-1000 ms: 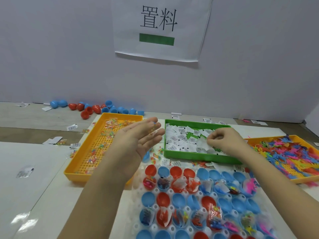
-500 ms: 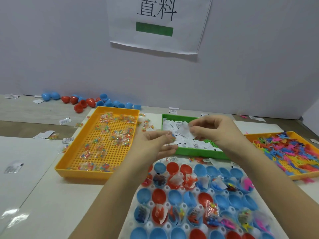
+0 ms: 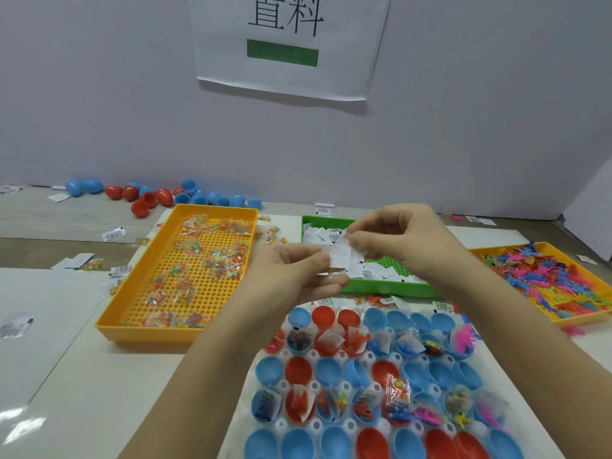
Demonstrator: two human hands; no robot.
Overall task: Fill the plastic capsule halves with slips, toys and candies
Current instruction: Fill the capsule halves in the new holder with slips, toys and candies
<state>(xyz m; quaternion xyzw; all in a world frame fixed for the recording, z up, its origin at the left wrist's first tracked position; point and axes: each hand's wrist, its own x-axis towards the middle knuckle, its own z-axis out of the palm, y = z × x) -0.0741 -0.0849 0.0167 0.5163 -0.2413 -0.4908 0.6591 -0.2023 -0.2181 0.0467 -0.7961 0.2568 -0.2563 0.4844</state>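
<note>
In the head view, both hands are raised together over the near edge of the green tray point(image 3: 381, 290), in which white paper slips point(image 3: 374, 271) are heaped. A small bunch of slips point(image 3: 341, 256) is pinched between the thumb and curled fingers of the left hand point(image 3: 294, 276), and its upper edge is gripped between thumb and forefinger of the right hand point(image 3: 404, 243); neither hand is slack. The step in hand is judged to be the separating of a single slip from the bunch. Below the hands, the plastic capsule halves point(image 3: 331, 372), red and blue, are seated in rows in a clear holder; some rows already hold slips, toys and candy packets, while the rows between them are seen empty, as with one blue half point(image 3: 270, 369). Candies point(image 3: 198, 256) are spread in the yellow tray point(image 3: 145, 332) to the left, and toys point(image 3: 546, 279) are piled in the orange tray point(image 3: 576, 321) to the right. For the next move, one slip would need to be peeled cleanly from the others, carried down and dropped into a half that lacks one, with the rest kept pinched in the left hand. Thin slips are likely to cling together.
</note>
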